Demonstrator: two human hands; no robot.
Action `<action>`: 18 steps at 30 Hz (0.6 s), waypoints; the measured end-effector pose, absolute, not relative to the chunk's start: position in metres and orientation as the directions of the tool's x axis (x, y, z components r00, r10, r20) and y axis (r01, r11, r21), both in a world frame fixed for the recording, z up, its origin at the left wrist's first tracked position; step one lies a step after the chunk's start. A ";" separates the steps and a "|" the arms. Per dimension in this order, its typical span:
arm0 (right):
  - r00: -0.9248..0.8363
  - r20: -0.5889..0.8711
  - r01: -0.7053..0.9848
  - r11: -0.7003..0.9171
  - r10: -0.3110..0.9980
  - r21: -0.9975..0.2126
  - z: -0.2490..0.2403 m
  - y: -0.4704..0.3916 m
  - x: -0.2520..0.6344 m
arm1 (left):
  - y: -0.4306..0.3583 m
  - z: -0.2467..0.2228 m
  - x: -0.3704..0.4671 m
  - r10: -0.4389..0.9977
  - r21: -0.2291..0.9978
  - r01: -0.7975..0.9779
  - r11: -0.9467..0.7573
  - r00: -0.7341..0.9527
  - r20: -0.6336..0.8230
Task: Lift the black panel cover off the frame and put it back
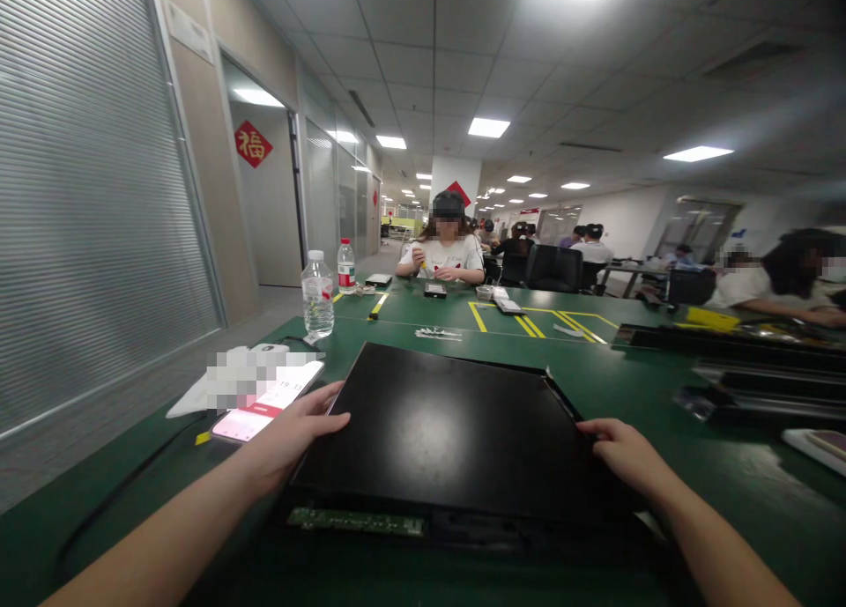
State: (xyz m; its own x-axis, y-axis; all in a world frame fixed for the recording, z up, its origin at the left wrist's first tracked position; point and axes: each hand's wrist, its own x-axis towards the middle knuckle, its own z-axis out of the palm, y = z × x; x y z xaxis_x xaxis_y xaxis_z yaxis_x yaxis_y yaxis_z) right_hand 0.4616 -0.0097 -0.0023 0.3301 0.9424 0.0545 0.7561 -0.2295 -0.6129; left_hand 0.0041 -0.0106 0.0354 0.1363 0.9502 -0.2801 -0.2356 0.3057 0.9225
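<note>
A flat black display panel (449,422) lies across the middle of the view, tilted slightly, its dark face reflecting a ceiling light. My left hand (300,435) grips its left edge, thumb on top and fingers partly hidden underneath. At the right edge my right hand (618,448) pinches the rim between thumb and fingers. Along the near side a green circuit board (357,521) shows below the panel, within a dark frame. A lit phone (268,404) rests on the table just left of my left hand.
A water bottle (318,294) and a smaller red-capped bottle (346,266) stand at the back left of the green table (132,492). Dark frame parts (746,387) lie at right. Across the table a person (446,250) handles small items. A black cable (125,475) runs at left.
</note>
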 end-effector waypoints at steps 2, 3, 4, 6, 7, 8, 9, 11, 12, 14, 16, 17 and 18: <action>0.321 0.061 0.759 -0.218 0.945 -0.613 -0.005 -0.009 0.465 | -0.011 0.035 0.003 0.951 0.927 -0.231 0.297 0.156 -0.266; 0.317 0.066 0.764 -0.214 0.946 -0.609 -0.007 -0.008 0.466 | -0.011 0.035 0.003 0.952 0.929 -0.228 0.292 0.164 -0.259; 0.315 0.073 0.771 -0.210 0.946 -0.602 -0.008 -0.008 0.468 | -0.011 0.035 0.003 0.952 0.931 -0.226 0.288 0.172 -0.253; 0.323 0.093 0.782 -0.210 0.942 -0.587 -0.010 -0.007 0.470 | -0.013 0.037 0.004 0.952 0.933 -0.220 0.285 0.175 -0.250; 0.329 0.101 0.784 -0.212 0.939 -0.583 -0.010 -0.007 0.470 | -0.014 0.039 0.005 0.953 0.934 -0.217 0.285 0.171 -0.251; 0.334 0.103 0.783 -0.215 0.937 -0.584 -0.010 -0.007 0.469 | -0.015 0.040 0.006 0.953 0.934 -0.214 0.286 0.163 -0.254; 0.333 0.097 0.780 -0.216 0.938 -0.587 -0.010 -0.008 0.469 | -0.015 0.042 0.007 0.954 0.935 -0.210 0.286 0.151 -0.258; 0.329 0.076 0.770 -0.220 0.941 -0.599 -0.008 -0.008 0.467 | -0.017 0.045 0.008 0.957 0.938 -0.199 0.282 0.127 -0.261; 0.328 0.068 0.765 -0.223 0.942 -0.605 -0.007 -0.009 0.466 | -0.017 0.046 0.009 0.958 0.940 -0.194 0.280 0.117 -0.262; 0.332 0.068 0.756 -0.222 0.941 -0.616 -0.004 -0.010 0.464 | -0.018 0.047 0.009 0.961 0.944 -0.188 0.272 0.112 -0.255; 0.336 0.081 0.751 -0.215 0.938 -0.624 -0.003 -0.011 0.463 | -0.019 0.048 0.009 0.963 0.945 -0.194 0.262 0.116 -0.243; 0.335 0.086 0.752 -0.211 0.938 -0.625 -0.002 -0.011 0.463 | -0.019 0.048 0.008 0.964 0.946 -0.201 0.256 0.126 -0.234; 0.331 0.086 0.752 -0.208 0.940 -0.625 -0.002 -0.011 0.463 | -0.019 0.049 0.008 0.964 0.946 -0.210 0.249 0.145 -0.222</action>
